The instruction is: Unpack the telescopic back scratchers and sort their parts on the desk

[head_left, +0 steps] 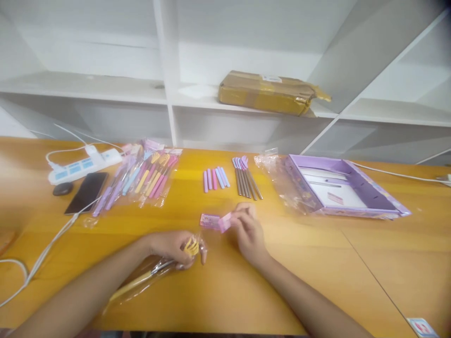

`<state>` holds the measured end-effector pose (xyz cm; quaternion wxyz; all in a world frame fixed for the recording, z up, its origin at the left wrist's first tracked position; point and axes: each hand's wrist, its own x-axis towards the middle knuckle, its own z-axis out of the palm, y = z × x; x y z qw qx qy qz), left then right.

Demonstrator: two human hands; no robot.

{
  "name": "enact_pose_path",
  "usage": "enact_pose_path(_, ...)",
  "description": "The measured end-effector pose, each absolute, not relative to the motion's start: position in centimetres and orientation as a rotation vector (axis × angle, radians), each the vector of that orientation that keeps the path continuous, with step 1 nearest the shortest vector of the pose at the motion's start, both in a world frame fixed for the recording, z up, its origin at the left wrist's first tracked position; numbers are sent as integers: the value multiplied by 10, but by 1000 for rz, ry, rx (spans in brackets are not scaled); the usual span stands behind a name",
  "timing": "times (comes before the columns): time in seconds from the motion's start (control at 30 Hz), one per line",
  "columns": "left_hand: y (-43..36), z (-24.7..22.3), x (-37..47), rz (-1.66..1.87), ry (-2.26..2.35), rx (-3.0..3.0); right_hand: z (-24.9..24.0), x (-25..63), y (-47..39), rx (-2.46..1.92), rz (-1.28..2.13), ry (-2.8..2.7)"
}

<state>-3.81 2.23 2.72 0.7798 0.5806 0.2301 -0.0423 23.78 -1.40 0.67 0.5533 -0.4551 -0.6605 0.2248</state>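
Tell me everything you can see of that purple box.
The purple box looks like cardboard, open-topped, with a white floor and patterned outer sides. It sits flat on the wooden table, clear plastic against its left side. Inside are slim rods and a pink card. The right hand is apart from it.

Right hand (249, 233) — blurred; print on pink card (224, 222) illegible; corner sticker (421, 327) — cut off.

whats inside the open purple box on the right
Inside the purple box lie a small pink card and a thin grey rod, plus slim items towards the back, too blurred to name. Whatever is beneath them is covered.
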Motion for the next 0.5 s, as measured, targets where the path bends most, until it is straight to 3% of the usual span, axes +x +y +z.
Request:
enact_pose_path(0.1, 21, 32, -41, -186, 488, 1279, 4, 256, 3, -1210, 575, -1402)
enact_pose_path(0.23, 21, 32, -41, -169, 486, 1290, -6, 261, 18, -1217, 861, -1680)
enact_pose_path(0.5, 21, 27, -41, -186, 517, 1267, -9, 234, 16, -1225, 532, -1848)
